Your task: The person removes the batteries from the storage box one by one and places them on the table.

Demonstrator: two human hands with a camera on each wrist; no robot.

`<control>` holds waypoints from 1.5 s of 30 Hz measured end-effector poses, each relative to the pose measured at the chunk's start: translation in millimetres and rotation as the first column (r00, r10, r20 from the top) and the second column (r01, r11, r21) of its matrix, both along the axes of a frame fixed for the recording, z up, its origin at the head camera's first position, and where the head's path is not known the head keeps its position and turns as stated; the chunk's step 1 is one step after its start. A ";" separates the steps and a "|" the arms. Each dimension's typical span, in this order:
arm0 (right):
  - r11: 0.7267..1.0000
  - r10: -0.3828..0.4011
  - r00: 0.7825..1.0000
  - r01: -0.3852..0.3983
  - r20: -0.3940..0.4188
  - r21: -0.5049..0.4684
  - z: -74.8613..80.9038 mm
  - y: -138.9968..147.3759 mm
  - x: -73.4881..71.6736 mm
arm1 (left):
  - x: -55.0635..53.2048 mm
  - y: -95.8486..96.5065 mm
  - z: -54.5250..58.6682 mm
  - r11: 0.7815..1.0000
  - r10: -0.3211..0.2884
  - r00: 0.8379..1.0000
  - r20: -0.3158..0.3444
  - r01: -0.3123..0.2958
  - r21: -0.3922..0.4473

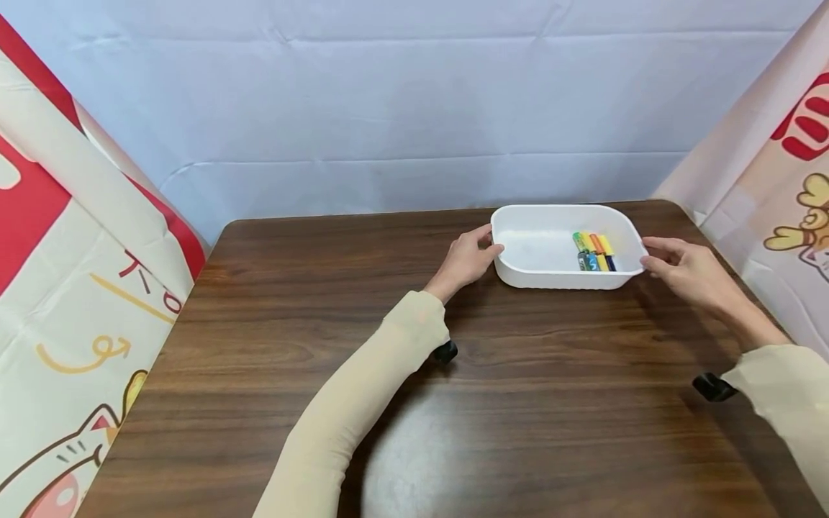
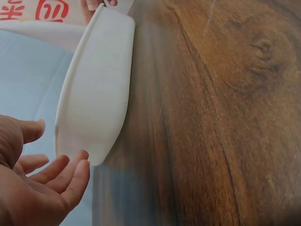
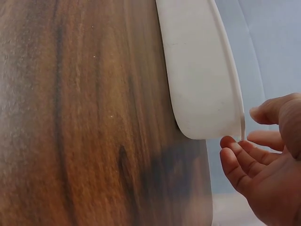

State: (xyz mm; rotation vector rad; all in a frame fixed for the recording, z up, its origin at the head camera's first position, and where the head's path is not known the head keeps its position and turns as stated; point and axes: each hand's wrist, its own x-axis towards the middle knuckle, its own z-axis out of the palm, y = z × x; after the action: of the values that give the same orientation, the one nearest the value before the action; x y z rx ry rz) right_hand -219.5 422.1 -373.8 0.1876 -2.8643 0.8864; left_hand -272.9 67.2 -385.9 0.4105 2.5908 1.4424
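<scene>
White tub [image 1: 560, 280], round-cornered, on woodgrain table [image 1: 531, 388]; left hand [image 1: 465, 257] and right hand [image 1: 691, 272] at its ends, each grip wide.

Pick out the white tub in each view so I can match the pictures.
Head: the white tub is right of centre, its open top showing.
Left wrist: the white tub is at upper left, seen from the side.
Right wrist: the white tub is at upper right, cut off by the top edge.
Shared landmark: the wood-grain tabletop.
</scene>
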 end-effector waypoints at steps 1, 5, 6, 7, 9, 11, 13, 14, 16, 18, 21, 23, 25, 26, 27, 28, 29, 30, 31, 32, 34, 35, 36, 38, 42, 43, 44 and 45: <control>1.000 0.004 1.000 -0.004 0.004 -0.002 -0.9 -0.3 -0.3 | 0.4 0.1 -0.3 1.000 -0.007 1.000 0.002 0.007 -0.005; 1.000 0.004 1.000 -0.004 0.018 0.005 -3.4 -1.3 -0.5 | 1.7 1.0 -1.1 0.999 -0.013 1.000 0.005 0.013 -0.031; 1.000 0.004 1.000 -0.004 0.016 0.006 -4.1 -1.7 -0.6 | 1.5 1.3 -1.4 0.999 -0.010 1.000 0.005 0.010 -0.037; 1.000 0.004 1.000 -0.004 0.010 0.007 -4.4 -2.1 -0.9 | 1.4 1.6 -1.7 0.999 -0.005 1.000 0.004 0.005 -0.044; 1.000 0.003 1.000 -0.003 -0.006 0.009 -4.8 -3.3 -1.8 | 0.4 2.1 -2.5 0.999 0.007 1.000 0.001 -0.007 -0.054; 1.000 -0.004 1.000 0.004 -0.020 0.010 -5.1 -4.9 -2.9 | -0.8 2.6 -3.2 0.998 0.015 1.000 -0.001 -0.015 -0.064; 1.000 -0.012 1.000 0.013 -0.026 0.006 -5.1 -6.5 -4.0 | -1.6 3.1 -3.1 0.997 0.020 1.000 -0.006 -0.020 -0.076; 1.000 -0.018 0.999 0.018 -0.026 0.006 -4.9 -7.2 -4.3 | -1.8 3.3 -2.8 0.997 0.022 1.000 -0.006 -0.022 -0.079; 1.000 -0.025 0.999 0.025 -0.026 0.002 -4.4 -8.5 -5.0 | -2.0 3.6 -1.8 0.995 0.026 1.000 -0.015 -0.028 -0.094; 1.000 -0.024 0.999 0.024 -0.022 -0.008 -3.3 -9.6 -5.4 | -1.8 3.9 -0.5 0.994 0.031 0.999 -0.023 -0.033 -0.103; 1.000 -0.027 0.999 0.027 -0.017 -0.009 -1.4 -10.9 -5.0 | -1.8 3.9 0.7 0.993 0.033 0.999 -0.033 -0.036 -0.113; 0.999 -0.034 0.999 0.034 -0.005 -0.006 -0.3 -11.9 -3.1 | -1.3 3.4 1.0 0.992 0.029 0.999 -0.029 -0.033 -0.118; 0.999 -0.037 0.999 0.037 0.002 0.002 0.2 -13.0 -0.3 | -0.5 2.1 0.7 0.992 0.023 1.000 -0.021 -0.026 -0.121; 0.999 -0.037 0.999 0.037 0.006 0.004 0.3 -13.8 1.4 | 0.4 1.1 0.7 0.993 0.021 1.000 -0.016 -0.022 -0.118; 0.999 -0.037 0.999 0.037 0.008 0.003 0.3 -14.6 3.0 | 1.3 0.0 0.3 0.993 0.017 1.000 -0.015 -0.018 -0.120; 0.999 -0.036 0.999 0.036 0.010 0.002 0.2 -15.5 4.6 | 2.4 -1.2 0.0 0.993 0.015 1.000 -0.015 -0.016 -0.121; 0.999 -0.034 0.999 0.034 0.008 0.000 0.1 -16.5 6.3 | 3.5 -2.5 -0.6 0.993 0.010 1.000 -0.016 -0.012 -0.119; 0.999 -0.033 0.999 0.033 0.005 0.003 0.0 -17.6 8.1 | 4.7 -3.9 -0.9 0.993 0.006 1.000 -0.019 -0.008 -0.120; 1.000 -0.030 1.000 0.030 0.005 0.001 -0.4 -18.5 9.9 | 6.2 -5.3 -1.2 0.993 0.001 1.000 -0.020 -0.003 -0.120; 0.999 -0.033 0.999 0.033 0.003 0.001 -0.7 -19.4 11.9 | 7.5 -6.7 -1.6 0.992 -0.005 1.000 -0.024 0.002 -0.123; 1.000 -0.031 1.000 0.031 -0.001 -0.002 -1.4 -21.2 16.3 | 10.0 -9.2 -2.2 0.991 -0.015 0.999 -0.029 0.011 -0.131; 1.000 -0.028 1.000 0.028 -0.003 -0.005 -1.8 -21.9 18.7 | 11.6 -10.3 -2.2 0.991 -0.021 0.999 -0.031 0.017 -0.131; 1.000 -0.029 1.000 0.029 -0.007 -0.005 -2.3 -22.6 20.9 | 13.2 -11.4 -2.1 0.991 -0.027 0.999 -0.035 0.023 -0.130; 1.000 -0.021 1.000 0.020 -0.013 -0.018 -3.2 -24.0 24.9 | 16.3 -13.2 -2.2 0.991 -0.036 0.998 -0.047 0.030 -0.127; 1.000 -0.019 1.000 0.018 -0.025 -0.016 -4.0 -27.4 32.3 | 23.5 -16.9 -2.0 0.991 -0.053 0.996 -0.067 0.044 -0.129; 1.000 -0.018 0.999 0.017 -0.027 -0.018 -4.2 -28.3 34.1 | 25.5 -17.9 -1.8 0.990 -0.055 0.996 -0.069 0.046 -0.131; 1.000 -0.019 0.999 0.018 -0.030 -0.018 -4.6 -29.2 35.9 | 27.5 -19.0 -2.0 0.990 -0.059 0.996 -0.069 0.050 -0.130; 1.000 -0.027 0.999 0.026 -0.033 -0.018 -4.9 -30.0 37.9 | 29.4 -20.0 -2.3 0.990 -0.062 0.996 -0.070 0.053 -0.128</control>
State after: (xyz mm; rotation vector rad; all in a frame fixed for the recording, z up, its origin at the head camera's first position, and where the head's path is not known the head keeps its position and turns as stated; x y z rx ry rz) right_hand -181.6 392.1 -378.7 0.1608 -2.8210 0.8941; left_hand -243.5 47.2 -388.2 0.5264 2.6859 1.2595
